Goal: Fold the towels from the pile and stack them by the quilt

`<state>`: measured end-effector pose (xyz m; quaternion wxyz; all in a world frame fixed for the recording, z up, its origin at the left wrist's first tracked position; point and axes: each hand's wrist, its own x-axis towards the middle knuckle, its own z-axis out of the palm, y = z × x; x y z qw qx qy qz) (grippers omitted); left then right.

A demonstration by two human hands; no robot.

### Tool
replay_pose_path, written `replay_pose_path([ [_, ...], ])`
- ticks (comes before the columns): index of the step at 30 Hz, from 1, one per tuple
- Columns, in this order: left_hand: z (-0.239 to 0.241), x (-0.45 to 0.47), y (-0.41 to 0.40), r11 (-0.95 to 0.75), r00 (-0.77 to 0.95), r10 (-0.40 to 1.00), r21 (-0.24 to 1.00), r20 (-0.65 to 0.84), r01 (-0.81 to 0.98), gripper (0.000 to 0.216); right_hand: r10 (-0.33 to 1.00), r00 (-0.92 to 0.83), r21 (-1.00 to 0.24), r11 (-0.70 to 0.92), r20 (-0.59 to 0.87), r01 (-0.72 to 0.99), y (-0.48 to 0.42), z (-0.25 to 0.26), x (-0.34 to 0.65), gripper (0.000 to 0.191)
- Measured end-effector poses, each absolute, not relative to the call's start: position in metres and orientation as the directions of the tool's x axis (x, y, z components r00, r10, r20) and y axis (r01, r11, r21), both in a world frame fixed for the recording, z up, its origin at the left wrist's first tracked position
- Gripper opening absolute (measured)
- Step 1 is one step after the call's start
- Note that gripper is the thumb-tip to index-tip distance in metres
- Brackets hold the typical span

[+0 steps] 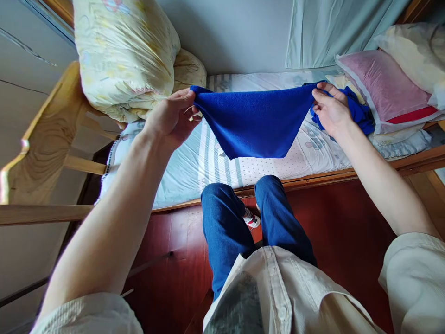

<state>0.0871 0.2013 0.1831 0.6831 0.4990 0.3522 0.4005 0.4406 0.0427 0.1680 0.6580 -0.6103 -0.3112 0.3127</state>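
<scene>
A bright blue cloth (pixel 259 123) hangs stretched between my two hands, above the bed. My left hand (pixel 175 116) pinches its upper left corner between thumb and fingers. At the upper right corner, my right hand (pixel 332 105) grips the cloth the same way. The top edge is nearly straight, and the lower part droops free with a narrower bottom edge. Behind my right hand, more crumpled blue fabric (pixel 359 111) lies on the bed; whether it joins the held cloth I cannot tell.
The bed (pixel 174 178) has a striped, patterned sheet and a wooden edge. A large yellowish bundle of bedding (pixel 125 51) stands at its left end. Pink pillows (pixel 385 83) lie on the right. A wooden headboard (pixel 45 144) rises at left, above a red-brown floor (pixel 333 222).
</scene>
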Motion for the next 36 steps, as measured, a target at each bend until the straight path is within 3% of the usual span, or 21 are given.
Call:
replay_pose_path([
  [6,0.193,0.092,0.194,0.151,0.441,0.896,0.968,-0.049,-0.199,0.025,0.790,0.610,-0.996,0.086,0.060,-0.014,0.048,0.163,0.439,0.036],
  [14,0.178,0.086,0.210,0.060,0.278,0.961,0.981,-0.007,-0.182,0.026,0.817,0.569,-0.995,0.091,0.096,0.036,0.053,0.144,0.450,0.047],
  [20,0.166,0.078,0.213,0.013,0.210,0.978,0.991,0.016,-0.134,0.027,0.793,0.592,-0.990,0.107,0.143,0.095,0.045,0.141,0.450,0.040],
  [26,0.161,0.072,0.205,0.045,0.193,0.981,0.997,-0.031,-0.070,0.019,0.787,0.613,-0.995,0.095,0.066,-0.015,0.035,0.146,0.440,0.040],
  [36,0.173,0.082,0.202,-0.034,0.303,0.952,0.998,0.050,-0.057,0.020,0.810,0.582,-0.992,0.003,-0.072,-0.127,0.023,0.135,0.417,0.043],
])
